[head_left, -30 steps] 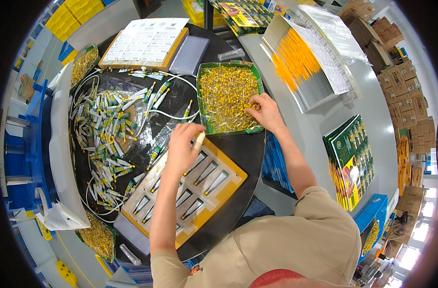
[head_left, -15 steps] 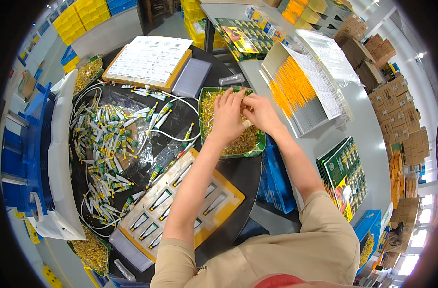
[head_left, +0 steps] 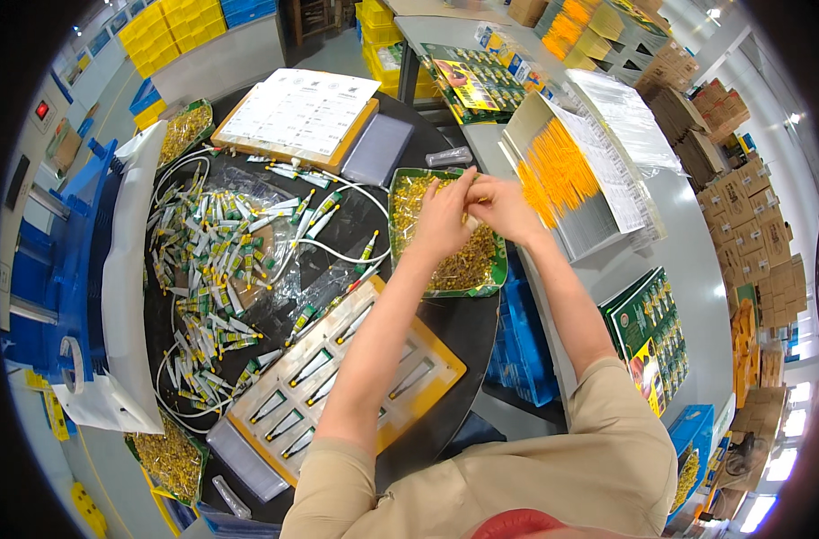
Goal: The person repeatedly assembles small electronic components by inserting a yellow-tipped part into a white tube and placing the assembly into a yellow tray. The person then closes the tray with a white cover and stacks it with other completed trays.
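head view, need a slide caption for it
Left hand and right hand close together over a tray of yellow pieces, with a yellow-edged board of tubes nearer the person.

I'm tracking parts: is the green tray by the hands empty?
Not empty: the green tray holds many small yellow pieces, visible around the left hand. Their depth I cannot tell.

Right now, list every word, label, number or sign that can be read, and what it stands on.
White sheet: rows of print, too small to read.
Green cards: print, too small to read.
Small tubes: label marks, too small to read.
Brown cartons: dark markings, blurred.
I can quote nothing reliably.
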`<state>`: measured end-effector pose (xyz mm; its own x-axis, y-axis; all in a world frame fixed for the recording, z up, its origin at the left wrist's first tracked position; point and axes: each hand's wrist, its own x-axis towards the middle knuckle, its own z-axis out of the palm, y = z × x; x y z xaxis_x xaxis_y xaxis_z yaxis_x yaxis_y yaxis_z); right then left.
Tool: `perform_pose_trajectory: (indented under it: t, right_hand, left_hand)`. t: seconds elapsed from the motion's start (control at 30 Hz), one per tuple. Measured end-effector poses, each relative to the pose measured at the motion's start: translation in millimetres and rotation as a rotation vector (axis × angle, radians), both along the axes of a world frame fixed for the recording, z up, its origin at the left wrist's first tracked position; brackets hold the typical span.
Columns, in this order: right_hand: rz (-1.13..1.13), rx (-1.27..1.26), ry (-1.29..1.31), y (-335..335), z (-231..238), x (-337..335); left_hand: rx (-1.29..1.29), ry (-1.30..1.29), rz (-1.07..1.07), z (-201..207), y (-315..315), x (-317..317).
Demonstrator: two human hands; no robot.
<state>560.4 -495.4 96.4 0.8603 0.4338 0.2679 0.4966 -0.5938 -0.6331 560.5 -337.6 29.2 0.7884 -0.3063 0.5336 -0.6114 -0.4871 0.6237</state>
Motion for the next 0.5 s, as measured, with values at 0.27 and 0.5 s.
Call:
perform_pose_trajectory:
  t: [0.27,0.5]
  right_hand:
    - [-0.152,-0.098,0.004,-5,5,4]
    - [-0.043,0.417,0.209,47,-9,-37]
  left_hand:
    - [0.090,-0.002,0.166,-2,21,-23]
    - [0.062,0.009,0.171,25,51,-66]
